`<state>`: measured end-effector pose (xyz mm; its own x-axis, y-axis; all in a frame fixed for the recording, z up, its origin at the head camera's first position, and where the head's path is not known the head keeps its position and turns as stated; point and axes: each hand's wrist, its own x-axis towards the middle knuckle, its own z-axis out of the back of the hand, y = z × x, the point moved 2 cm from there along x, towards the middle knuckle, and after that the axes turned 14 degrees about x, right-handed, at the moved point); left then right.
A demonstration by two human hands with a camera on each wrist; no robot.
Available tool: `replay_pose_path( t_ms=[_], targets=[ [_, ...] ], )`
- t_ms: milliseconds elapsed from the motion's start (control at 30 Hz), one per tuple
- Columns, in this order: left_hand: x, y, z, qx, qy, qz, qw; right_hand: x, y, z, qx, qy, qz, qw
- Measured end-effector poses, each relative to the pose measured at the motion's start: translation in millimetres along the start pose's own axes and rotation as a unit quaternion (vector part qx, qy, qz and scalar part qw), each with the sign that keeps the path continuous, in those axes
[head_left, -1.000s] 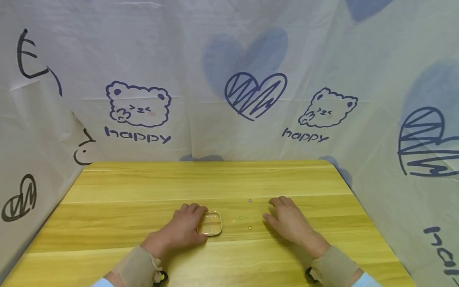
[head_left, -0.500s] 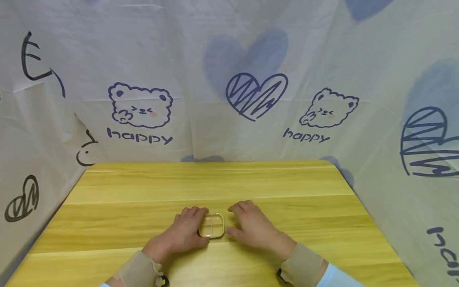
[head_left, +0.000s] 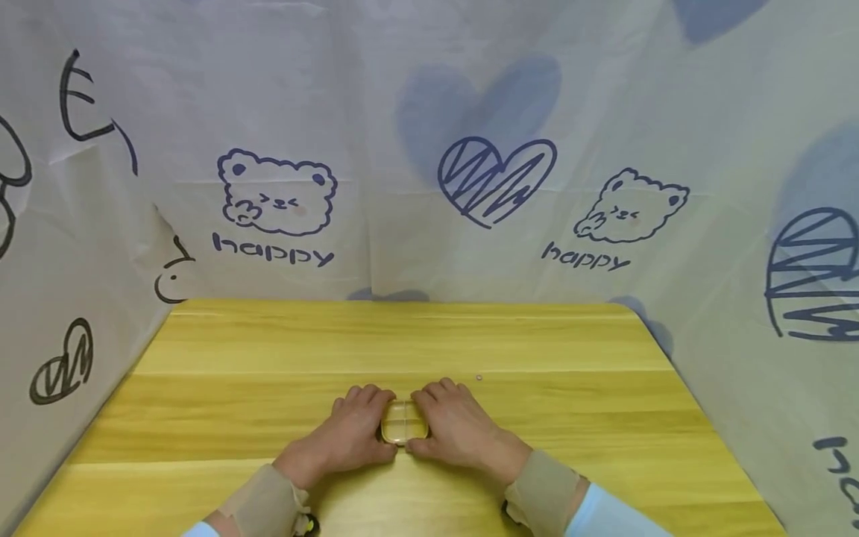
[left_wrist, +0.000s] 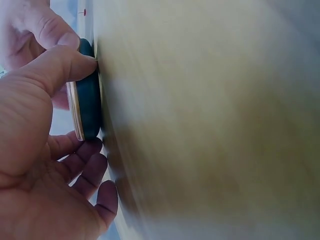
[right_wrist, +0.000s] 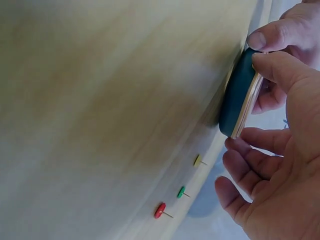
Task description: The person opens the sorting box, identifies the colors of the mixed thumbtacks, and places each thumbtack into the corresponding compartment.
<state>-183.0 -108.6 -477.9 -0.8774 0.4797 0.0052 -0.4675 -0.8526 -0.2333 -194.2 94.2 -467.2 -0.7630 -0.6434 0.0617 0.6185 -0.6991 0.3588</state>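
Observation:
A small rounded case (head_left: 406, 422) with a see-through, divided top and a gold rim lies on the table between both hands. Its dark teal side shows in the left wrist view, where the case (left_wrist: 90, 107) sits flat on the wood. My left hand (head_left: 349, 436) grips its left end, thumb at the near side and fingers at the far side. From the right, my right hand (head_left: 459, 429) holds the other end the same way. In the right wrist view, the thumbs meet close together at the near edge of the case (right_wrist: 239, 95).
A yellow thumbtack (right_wrist: 197, 160), a green thumbtack (right_wrist: 181, 192) and a red thumbtack (right_wrist: 159, 210) stand points up beside the right hand. One tiny pale piece (head_left: 479, 377) shows beyond that hand in the head view. The wooden table (head_left: 268, 343) ends at a printed cloth (head_left: 376, 224).
My right hand has moved left from beyond the tacks to the case and now holds its right end. The left hand has stayed on the case. The head view has shifted slightly.

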Motion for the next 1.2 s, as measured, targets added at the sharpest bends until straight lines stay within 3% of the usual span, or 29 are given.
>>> replay_pose_path(
  t_ms=[267, 700, 933, 1200],
  targets=[
    [2.0, -5.2, 0.0, 0.021, -0.013, -0.004, 0.9997, 5.7, 4, 1, -0.039, -0.001, 0.023, 0.999],
    [2.5, -5.3, -7.3, 0.041, -0.02, -0.017, 0.9988, 14.2, 7, 8, -0.05, 0.059, 0.034, 0.9965],
    [2.2, -5.3, -7.4, 0.073, -0.033, -0.032, 0.9962, 22.4, 9, 10, -0.088, 0.083, 0.043, 0.9917],
    [4.3, -5.0, -6.8, 0.106, -0.034, -0.04, 0.993, 28.6, 9, 10, -0.068, 0.11, 0.038, 0.9908]
  ],
)
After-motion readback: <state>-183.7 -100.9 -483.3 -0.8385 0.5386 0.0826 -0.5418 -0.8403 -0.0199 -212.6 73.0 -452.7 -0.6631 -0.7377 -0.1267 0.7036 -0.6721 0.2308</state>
